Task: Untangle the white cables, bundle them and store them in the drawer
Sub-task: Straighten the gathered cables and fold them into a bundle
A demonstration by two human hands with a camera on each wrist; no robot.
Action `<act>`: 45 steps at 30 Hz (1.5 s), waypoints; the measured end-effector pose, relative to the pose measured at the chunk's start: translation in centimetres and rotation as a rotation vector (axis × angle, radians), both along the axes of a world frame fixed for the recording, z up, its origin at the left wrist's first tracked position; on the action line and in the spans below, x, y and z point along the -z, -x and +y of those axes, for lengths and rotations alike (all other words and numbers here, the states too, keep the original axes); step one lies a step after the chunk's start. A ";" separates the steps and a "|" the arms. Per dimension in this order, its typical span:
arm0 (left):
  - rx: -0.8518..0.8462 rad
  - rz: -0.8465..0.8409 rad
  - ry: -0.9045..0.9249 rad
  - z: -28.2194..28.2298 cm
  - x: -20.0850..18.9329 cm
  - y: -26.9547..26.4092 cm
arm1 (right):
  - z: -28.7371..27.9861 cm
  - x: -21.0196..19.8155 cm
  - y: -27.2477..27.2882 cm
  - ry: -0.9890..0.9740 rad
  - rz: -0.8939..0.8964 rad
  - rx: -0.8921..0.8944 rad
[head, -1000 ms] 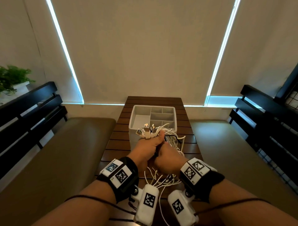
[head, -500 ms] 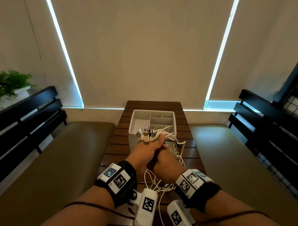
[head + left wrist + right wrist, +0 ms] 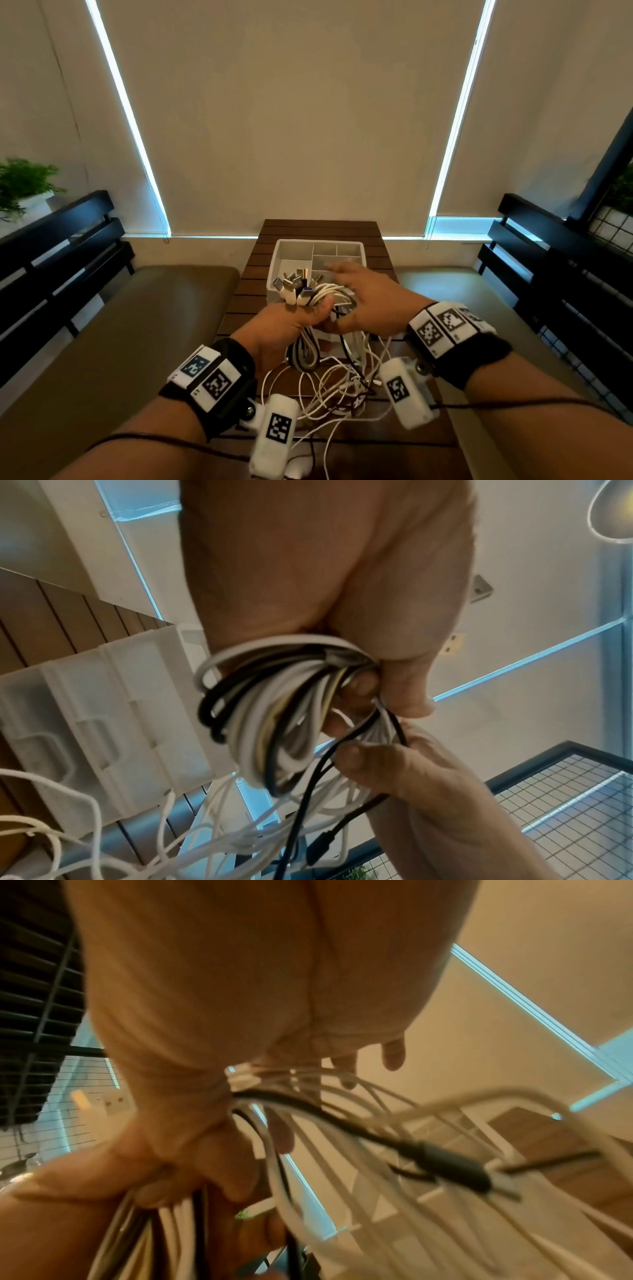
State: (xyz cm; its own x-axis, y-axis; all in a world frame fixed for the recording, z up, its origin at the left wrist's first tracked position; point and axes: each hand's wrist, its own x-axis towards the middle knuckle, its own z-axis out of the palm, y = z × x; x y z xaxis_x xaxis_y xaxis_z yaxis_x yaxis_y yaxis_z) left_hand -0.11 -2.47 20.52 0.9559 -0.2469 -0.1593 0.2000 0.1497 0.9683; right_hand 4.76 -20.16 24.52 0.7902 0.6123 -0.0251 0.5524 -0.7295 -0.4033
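My left hand (image 3: 291,325) grips a coiled bundle of white and black cables (image 3: 330,294), its USB plugs (image 3: 294,284) sticking up in front of the white drawer unit (image 3: 284,250). In the left wrist view the fingers of the left hand (image 3: 308,561) curl round the coil (image 3: 274,710). My right hand (image 3: 370,301) lies over the bundle's right side with straight, spread, blurred fingers. Its thumb (image 3: 369,758) touches a black cable. Loose white cables (image 3: 335,387) hang down to the table in a tangle. Strands and a black plug (image 3: 445,1164) cross under the right palm (image 3: 240,974).
The drawer unit has a divided tray on top and handled drawer fronts (image 3: 68,750). It stands mid-way along a narrow wooden slat table (image 3: 308,229). Padded benches (image 3: 102,342) with black slat backs flank the table. A plant (image 3: 24,185) stands at far left.
My right hand has let go its curled hold near the left fist and swung up and right over the bundle, fingers now spread. The left hand stays gripping the coil.
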 end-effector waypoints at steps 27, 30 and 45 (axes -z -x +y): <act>-0.241 0.061 0.029 -2.7 0.0 -0.5 | 1.3 4.9 1.8 -0.686 0.101 0.243; -0.253 0.057 0.051 -3.0 0.5 -0.4 | 1.7 5.3 2.4 -0.706 0.146 0.243; -0.246 -0.011 -0.006 -2.7 0.1 -0.2 | 1.8 2.8 3.2 -1.033 0.599 0.287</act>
State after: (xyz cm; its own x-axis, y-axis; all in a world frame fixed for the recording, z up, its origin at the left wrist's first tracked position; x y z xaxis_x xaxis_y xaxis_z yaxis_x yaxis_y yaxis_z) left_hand 0.12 -5.21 20.40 0.9887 -0.0056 -0.1497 0.1481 0.1868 0.9712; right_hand 1.59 -18.34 21.70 0.9300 0.3657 -0.0364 -0.0463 0.0184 -0.9988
